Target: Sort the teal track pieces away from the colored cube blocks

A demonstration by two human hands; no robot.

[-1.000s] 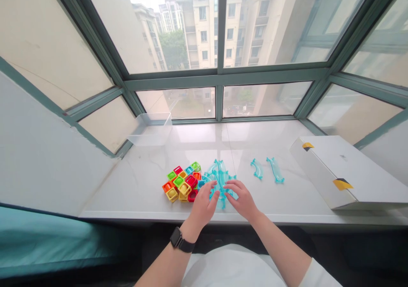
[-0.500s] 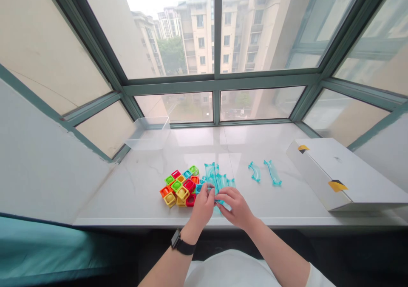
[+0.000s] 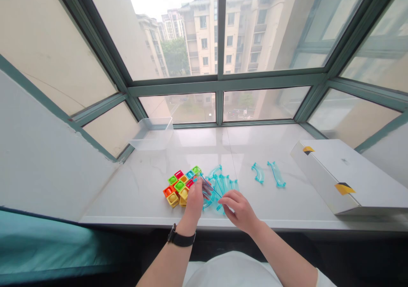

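A translucent blue track piece (image 3: 211, 186) is held slanting between my two hands, seen nearly edge-on. My left hand (image 3: 194, 198), a dark watch at its wrist, grips the upper left end with the thumb in front and fingers behind. At the lower right end, my right hand (image 3: 239, 209) pinches it with thumb and fingertips. Beneath and behind them lies a heap of similar blue track pieces (image 3: 227, 183). Red, green, yellow, orange and blue hollow blocks (image 3: 179, 186) are bunched beside my left hand, which covers some of them.
Two more blue pieces, one curved (image 3: 258, 173) and one wavy (image 3: 276, 174), lie apart on the right of the white sill (image 3: 127, 197). A clear plastic bin (image 3: 151, 140) stands at the back left. At right lies a large white box (image 3: 347, 172). Windows enclose the sill.
A blue track piece has come up off the heap and now tilts between both hands. My left hand has turned and shifted slightly left; my right hand has moved slightly right and down.
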